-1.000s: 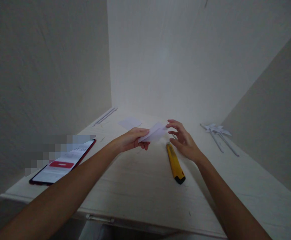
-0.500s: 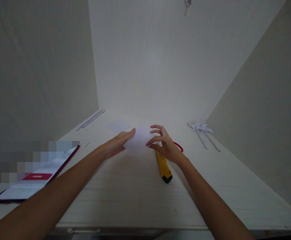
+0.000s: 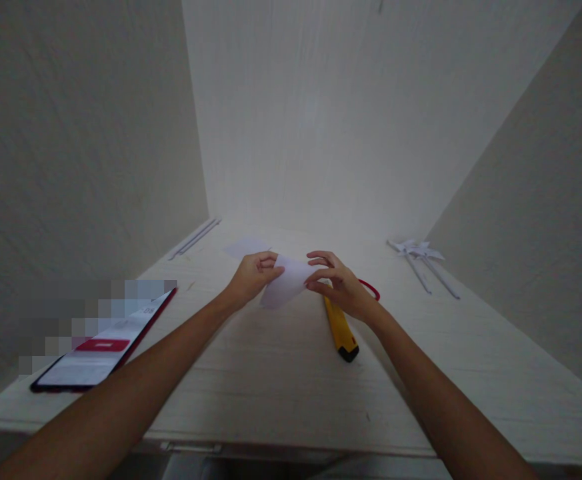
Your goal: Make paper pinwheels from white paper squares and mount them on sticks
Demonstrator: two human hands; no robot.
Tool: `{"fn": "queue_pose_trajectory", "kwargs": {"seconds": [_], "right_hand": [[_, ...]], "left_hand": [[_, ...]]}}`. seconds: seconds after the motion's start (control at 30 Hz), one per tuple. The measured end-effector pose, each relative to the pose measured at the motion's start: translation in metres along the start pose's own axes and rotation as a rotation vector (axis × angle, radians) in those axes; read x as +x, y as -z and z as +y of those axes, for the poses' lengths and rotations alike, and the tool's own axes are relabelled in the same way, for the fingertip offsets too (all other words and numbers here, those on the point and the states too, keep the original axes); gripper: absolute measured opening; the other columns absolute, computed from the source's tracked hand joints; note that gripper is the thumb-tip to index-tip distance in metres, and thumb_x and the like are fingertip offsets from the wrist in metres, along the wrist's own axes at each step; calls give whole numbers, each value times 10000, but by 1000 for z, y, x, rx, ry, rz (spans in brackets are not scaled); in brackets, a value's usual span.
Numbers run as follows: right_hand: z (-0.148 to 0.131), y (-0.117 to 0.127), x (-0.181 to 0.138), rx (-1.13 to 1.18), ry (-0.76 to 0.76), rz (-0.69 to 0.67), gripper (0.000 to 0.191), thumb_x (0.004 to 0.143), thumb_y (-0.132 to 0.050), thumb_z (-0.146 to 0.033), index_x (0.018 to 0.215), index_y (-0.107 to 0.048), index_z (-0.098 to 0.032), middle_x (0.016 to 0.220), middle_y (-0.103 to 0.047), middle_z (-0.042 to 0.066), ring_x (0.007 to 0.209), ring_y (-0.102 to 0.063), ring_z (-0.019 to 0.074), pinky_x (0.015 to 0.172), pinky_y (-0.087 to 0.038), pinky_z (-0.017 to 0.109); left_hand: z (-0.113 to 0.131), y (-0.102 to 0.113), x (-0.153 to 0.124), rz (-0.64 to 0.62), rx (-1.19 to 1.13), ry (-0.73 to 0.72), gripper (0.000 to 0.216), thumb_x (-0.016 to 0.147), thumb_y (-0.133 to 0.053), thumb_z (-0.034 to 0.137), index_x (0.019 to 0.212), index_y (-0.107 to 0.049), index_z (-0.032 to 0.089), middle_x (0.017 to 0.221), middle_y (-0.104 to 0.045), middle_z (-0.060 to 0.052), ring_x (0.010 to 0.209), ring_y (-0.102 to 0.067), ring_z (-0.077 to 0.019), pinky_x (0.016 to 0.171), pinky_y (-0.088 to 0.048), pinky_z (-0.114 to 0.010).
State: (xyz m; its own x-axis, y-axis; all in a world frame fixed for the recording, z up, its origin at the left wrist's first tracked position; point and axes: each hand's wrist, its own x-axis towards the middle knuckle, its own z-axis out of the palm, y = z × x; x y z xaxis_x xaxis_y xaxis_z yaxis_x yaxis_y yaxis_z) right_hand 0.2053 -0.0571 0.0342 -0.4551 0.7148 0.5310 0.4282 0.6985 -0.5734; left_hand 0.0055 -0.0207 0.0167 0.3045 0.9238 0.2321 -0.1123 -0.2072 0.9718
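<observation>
A small white sheet of paper (image 3: 287, 285) is held up between my two hands, slightly bent. My left hand (image 3: 255, 275) pinches its left side, thumb in front and fingers curled behind. At the paper's right edge, my right hand (image 3: 335, 283) grips it between thumb and index finger, the other fingers spread above. Beneath and beside my right hand lies a yellow box cutter (image 3: 341, 330) with a black end; a red loop (image 3: 371, 289) shows just past my wrist. Behind my left hand another white paper (image 3: 245, 247) lies flat on the table.
A tablet (image 3: 105, 347) with a lit screen stands at the left, partly pixelated. Thin white sticks (image 3: 195, 239) lie by the left wall. Paper pinwheels on sticks (image 3: 417, 251) rest at the back right. Walls enclose the white table (image 3: 271, 393) on three sides.
My left hand has turned and now curls its fingers behind the paper, which has tilted and bent. My right thumb and finger have come onto its right edge. The whole view has shifted slightly.
</observation>
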Motion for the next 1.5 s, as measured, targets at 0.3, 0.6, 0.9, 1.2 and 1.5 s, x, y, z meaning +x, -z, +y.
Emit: {"fn": "queue_pose_trajectory", "kwargs": {"seconds": [0.3, 0.6, 0.9, 1.2, 1.5], "right_hand": [[8, -13, 2, -94, -89, 165, 168, 758, -581, -344, 726, -656, -197, 884, -594, 73, 800, -557, 164, 659, -459, 304], [4, -11, 4, -101, -203, 252, 134, 738, -589, -281, 688, -639, -168, 703, -585, 49, 608, -509, 126, 568, -418, 267], [8, -13, 4, -20, -162, 347, 128, 721, -607, -298, 711, -653, -179, 733, -549, 43, 651, -509, 131, 577, -423, 271], [4, -13, 5, -32, -167, 354, 116, 712, -616, -277, 695, -658, -171, 691, -540, 27, 600, -487, 109, 524, -396, 244], [2, -13, 5, -20, -187, 355, 106, 707, -624, -265, 684, -665, -171, 665, -544, 23, 573, -485, 102, 487, -380, 229]], "left_hand": [[7, -9, -8, -83, 41, -68, 400, 635, -612, 192, 998, -451, 140, 760, -598, -11, 565, -567, -83, 484, -390, -154], [5, -16, -11, 69, 158, -145, 227, 695, -578, 260, 852, -600, 96, 822, -627, -61, 699, -591, -129, 635, -483, -227], [1, -22, -13, 158, 44, -150, 336, 698, -618, 292, 966, -622, 91, 925, -661, -96, 818, -621, -168, 758, -513, -279], [-1, -25, -13, 304, -43, -109, 288, 606, -711, 312, 802, -690, 102, 802, -694, -64, 716, -646, -166, 691, -554, -284], [-1, -27, -14, 372, 128, -165, 193, 610, -695, 272, 723, -700, 117, 730, -700, -50, 666, -657, -177, 674, -556, -284]]}}
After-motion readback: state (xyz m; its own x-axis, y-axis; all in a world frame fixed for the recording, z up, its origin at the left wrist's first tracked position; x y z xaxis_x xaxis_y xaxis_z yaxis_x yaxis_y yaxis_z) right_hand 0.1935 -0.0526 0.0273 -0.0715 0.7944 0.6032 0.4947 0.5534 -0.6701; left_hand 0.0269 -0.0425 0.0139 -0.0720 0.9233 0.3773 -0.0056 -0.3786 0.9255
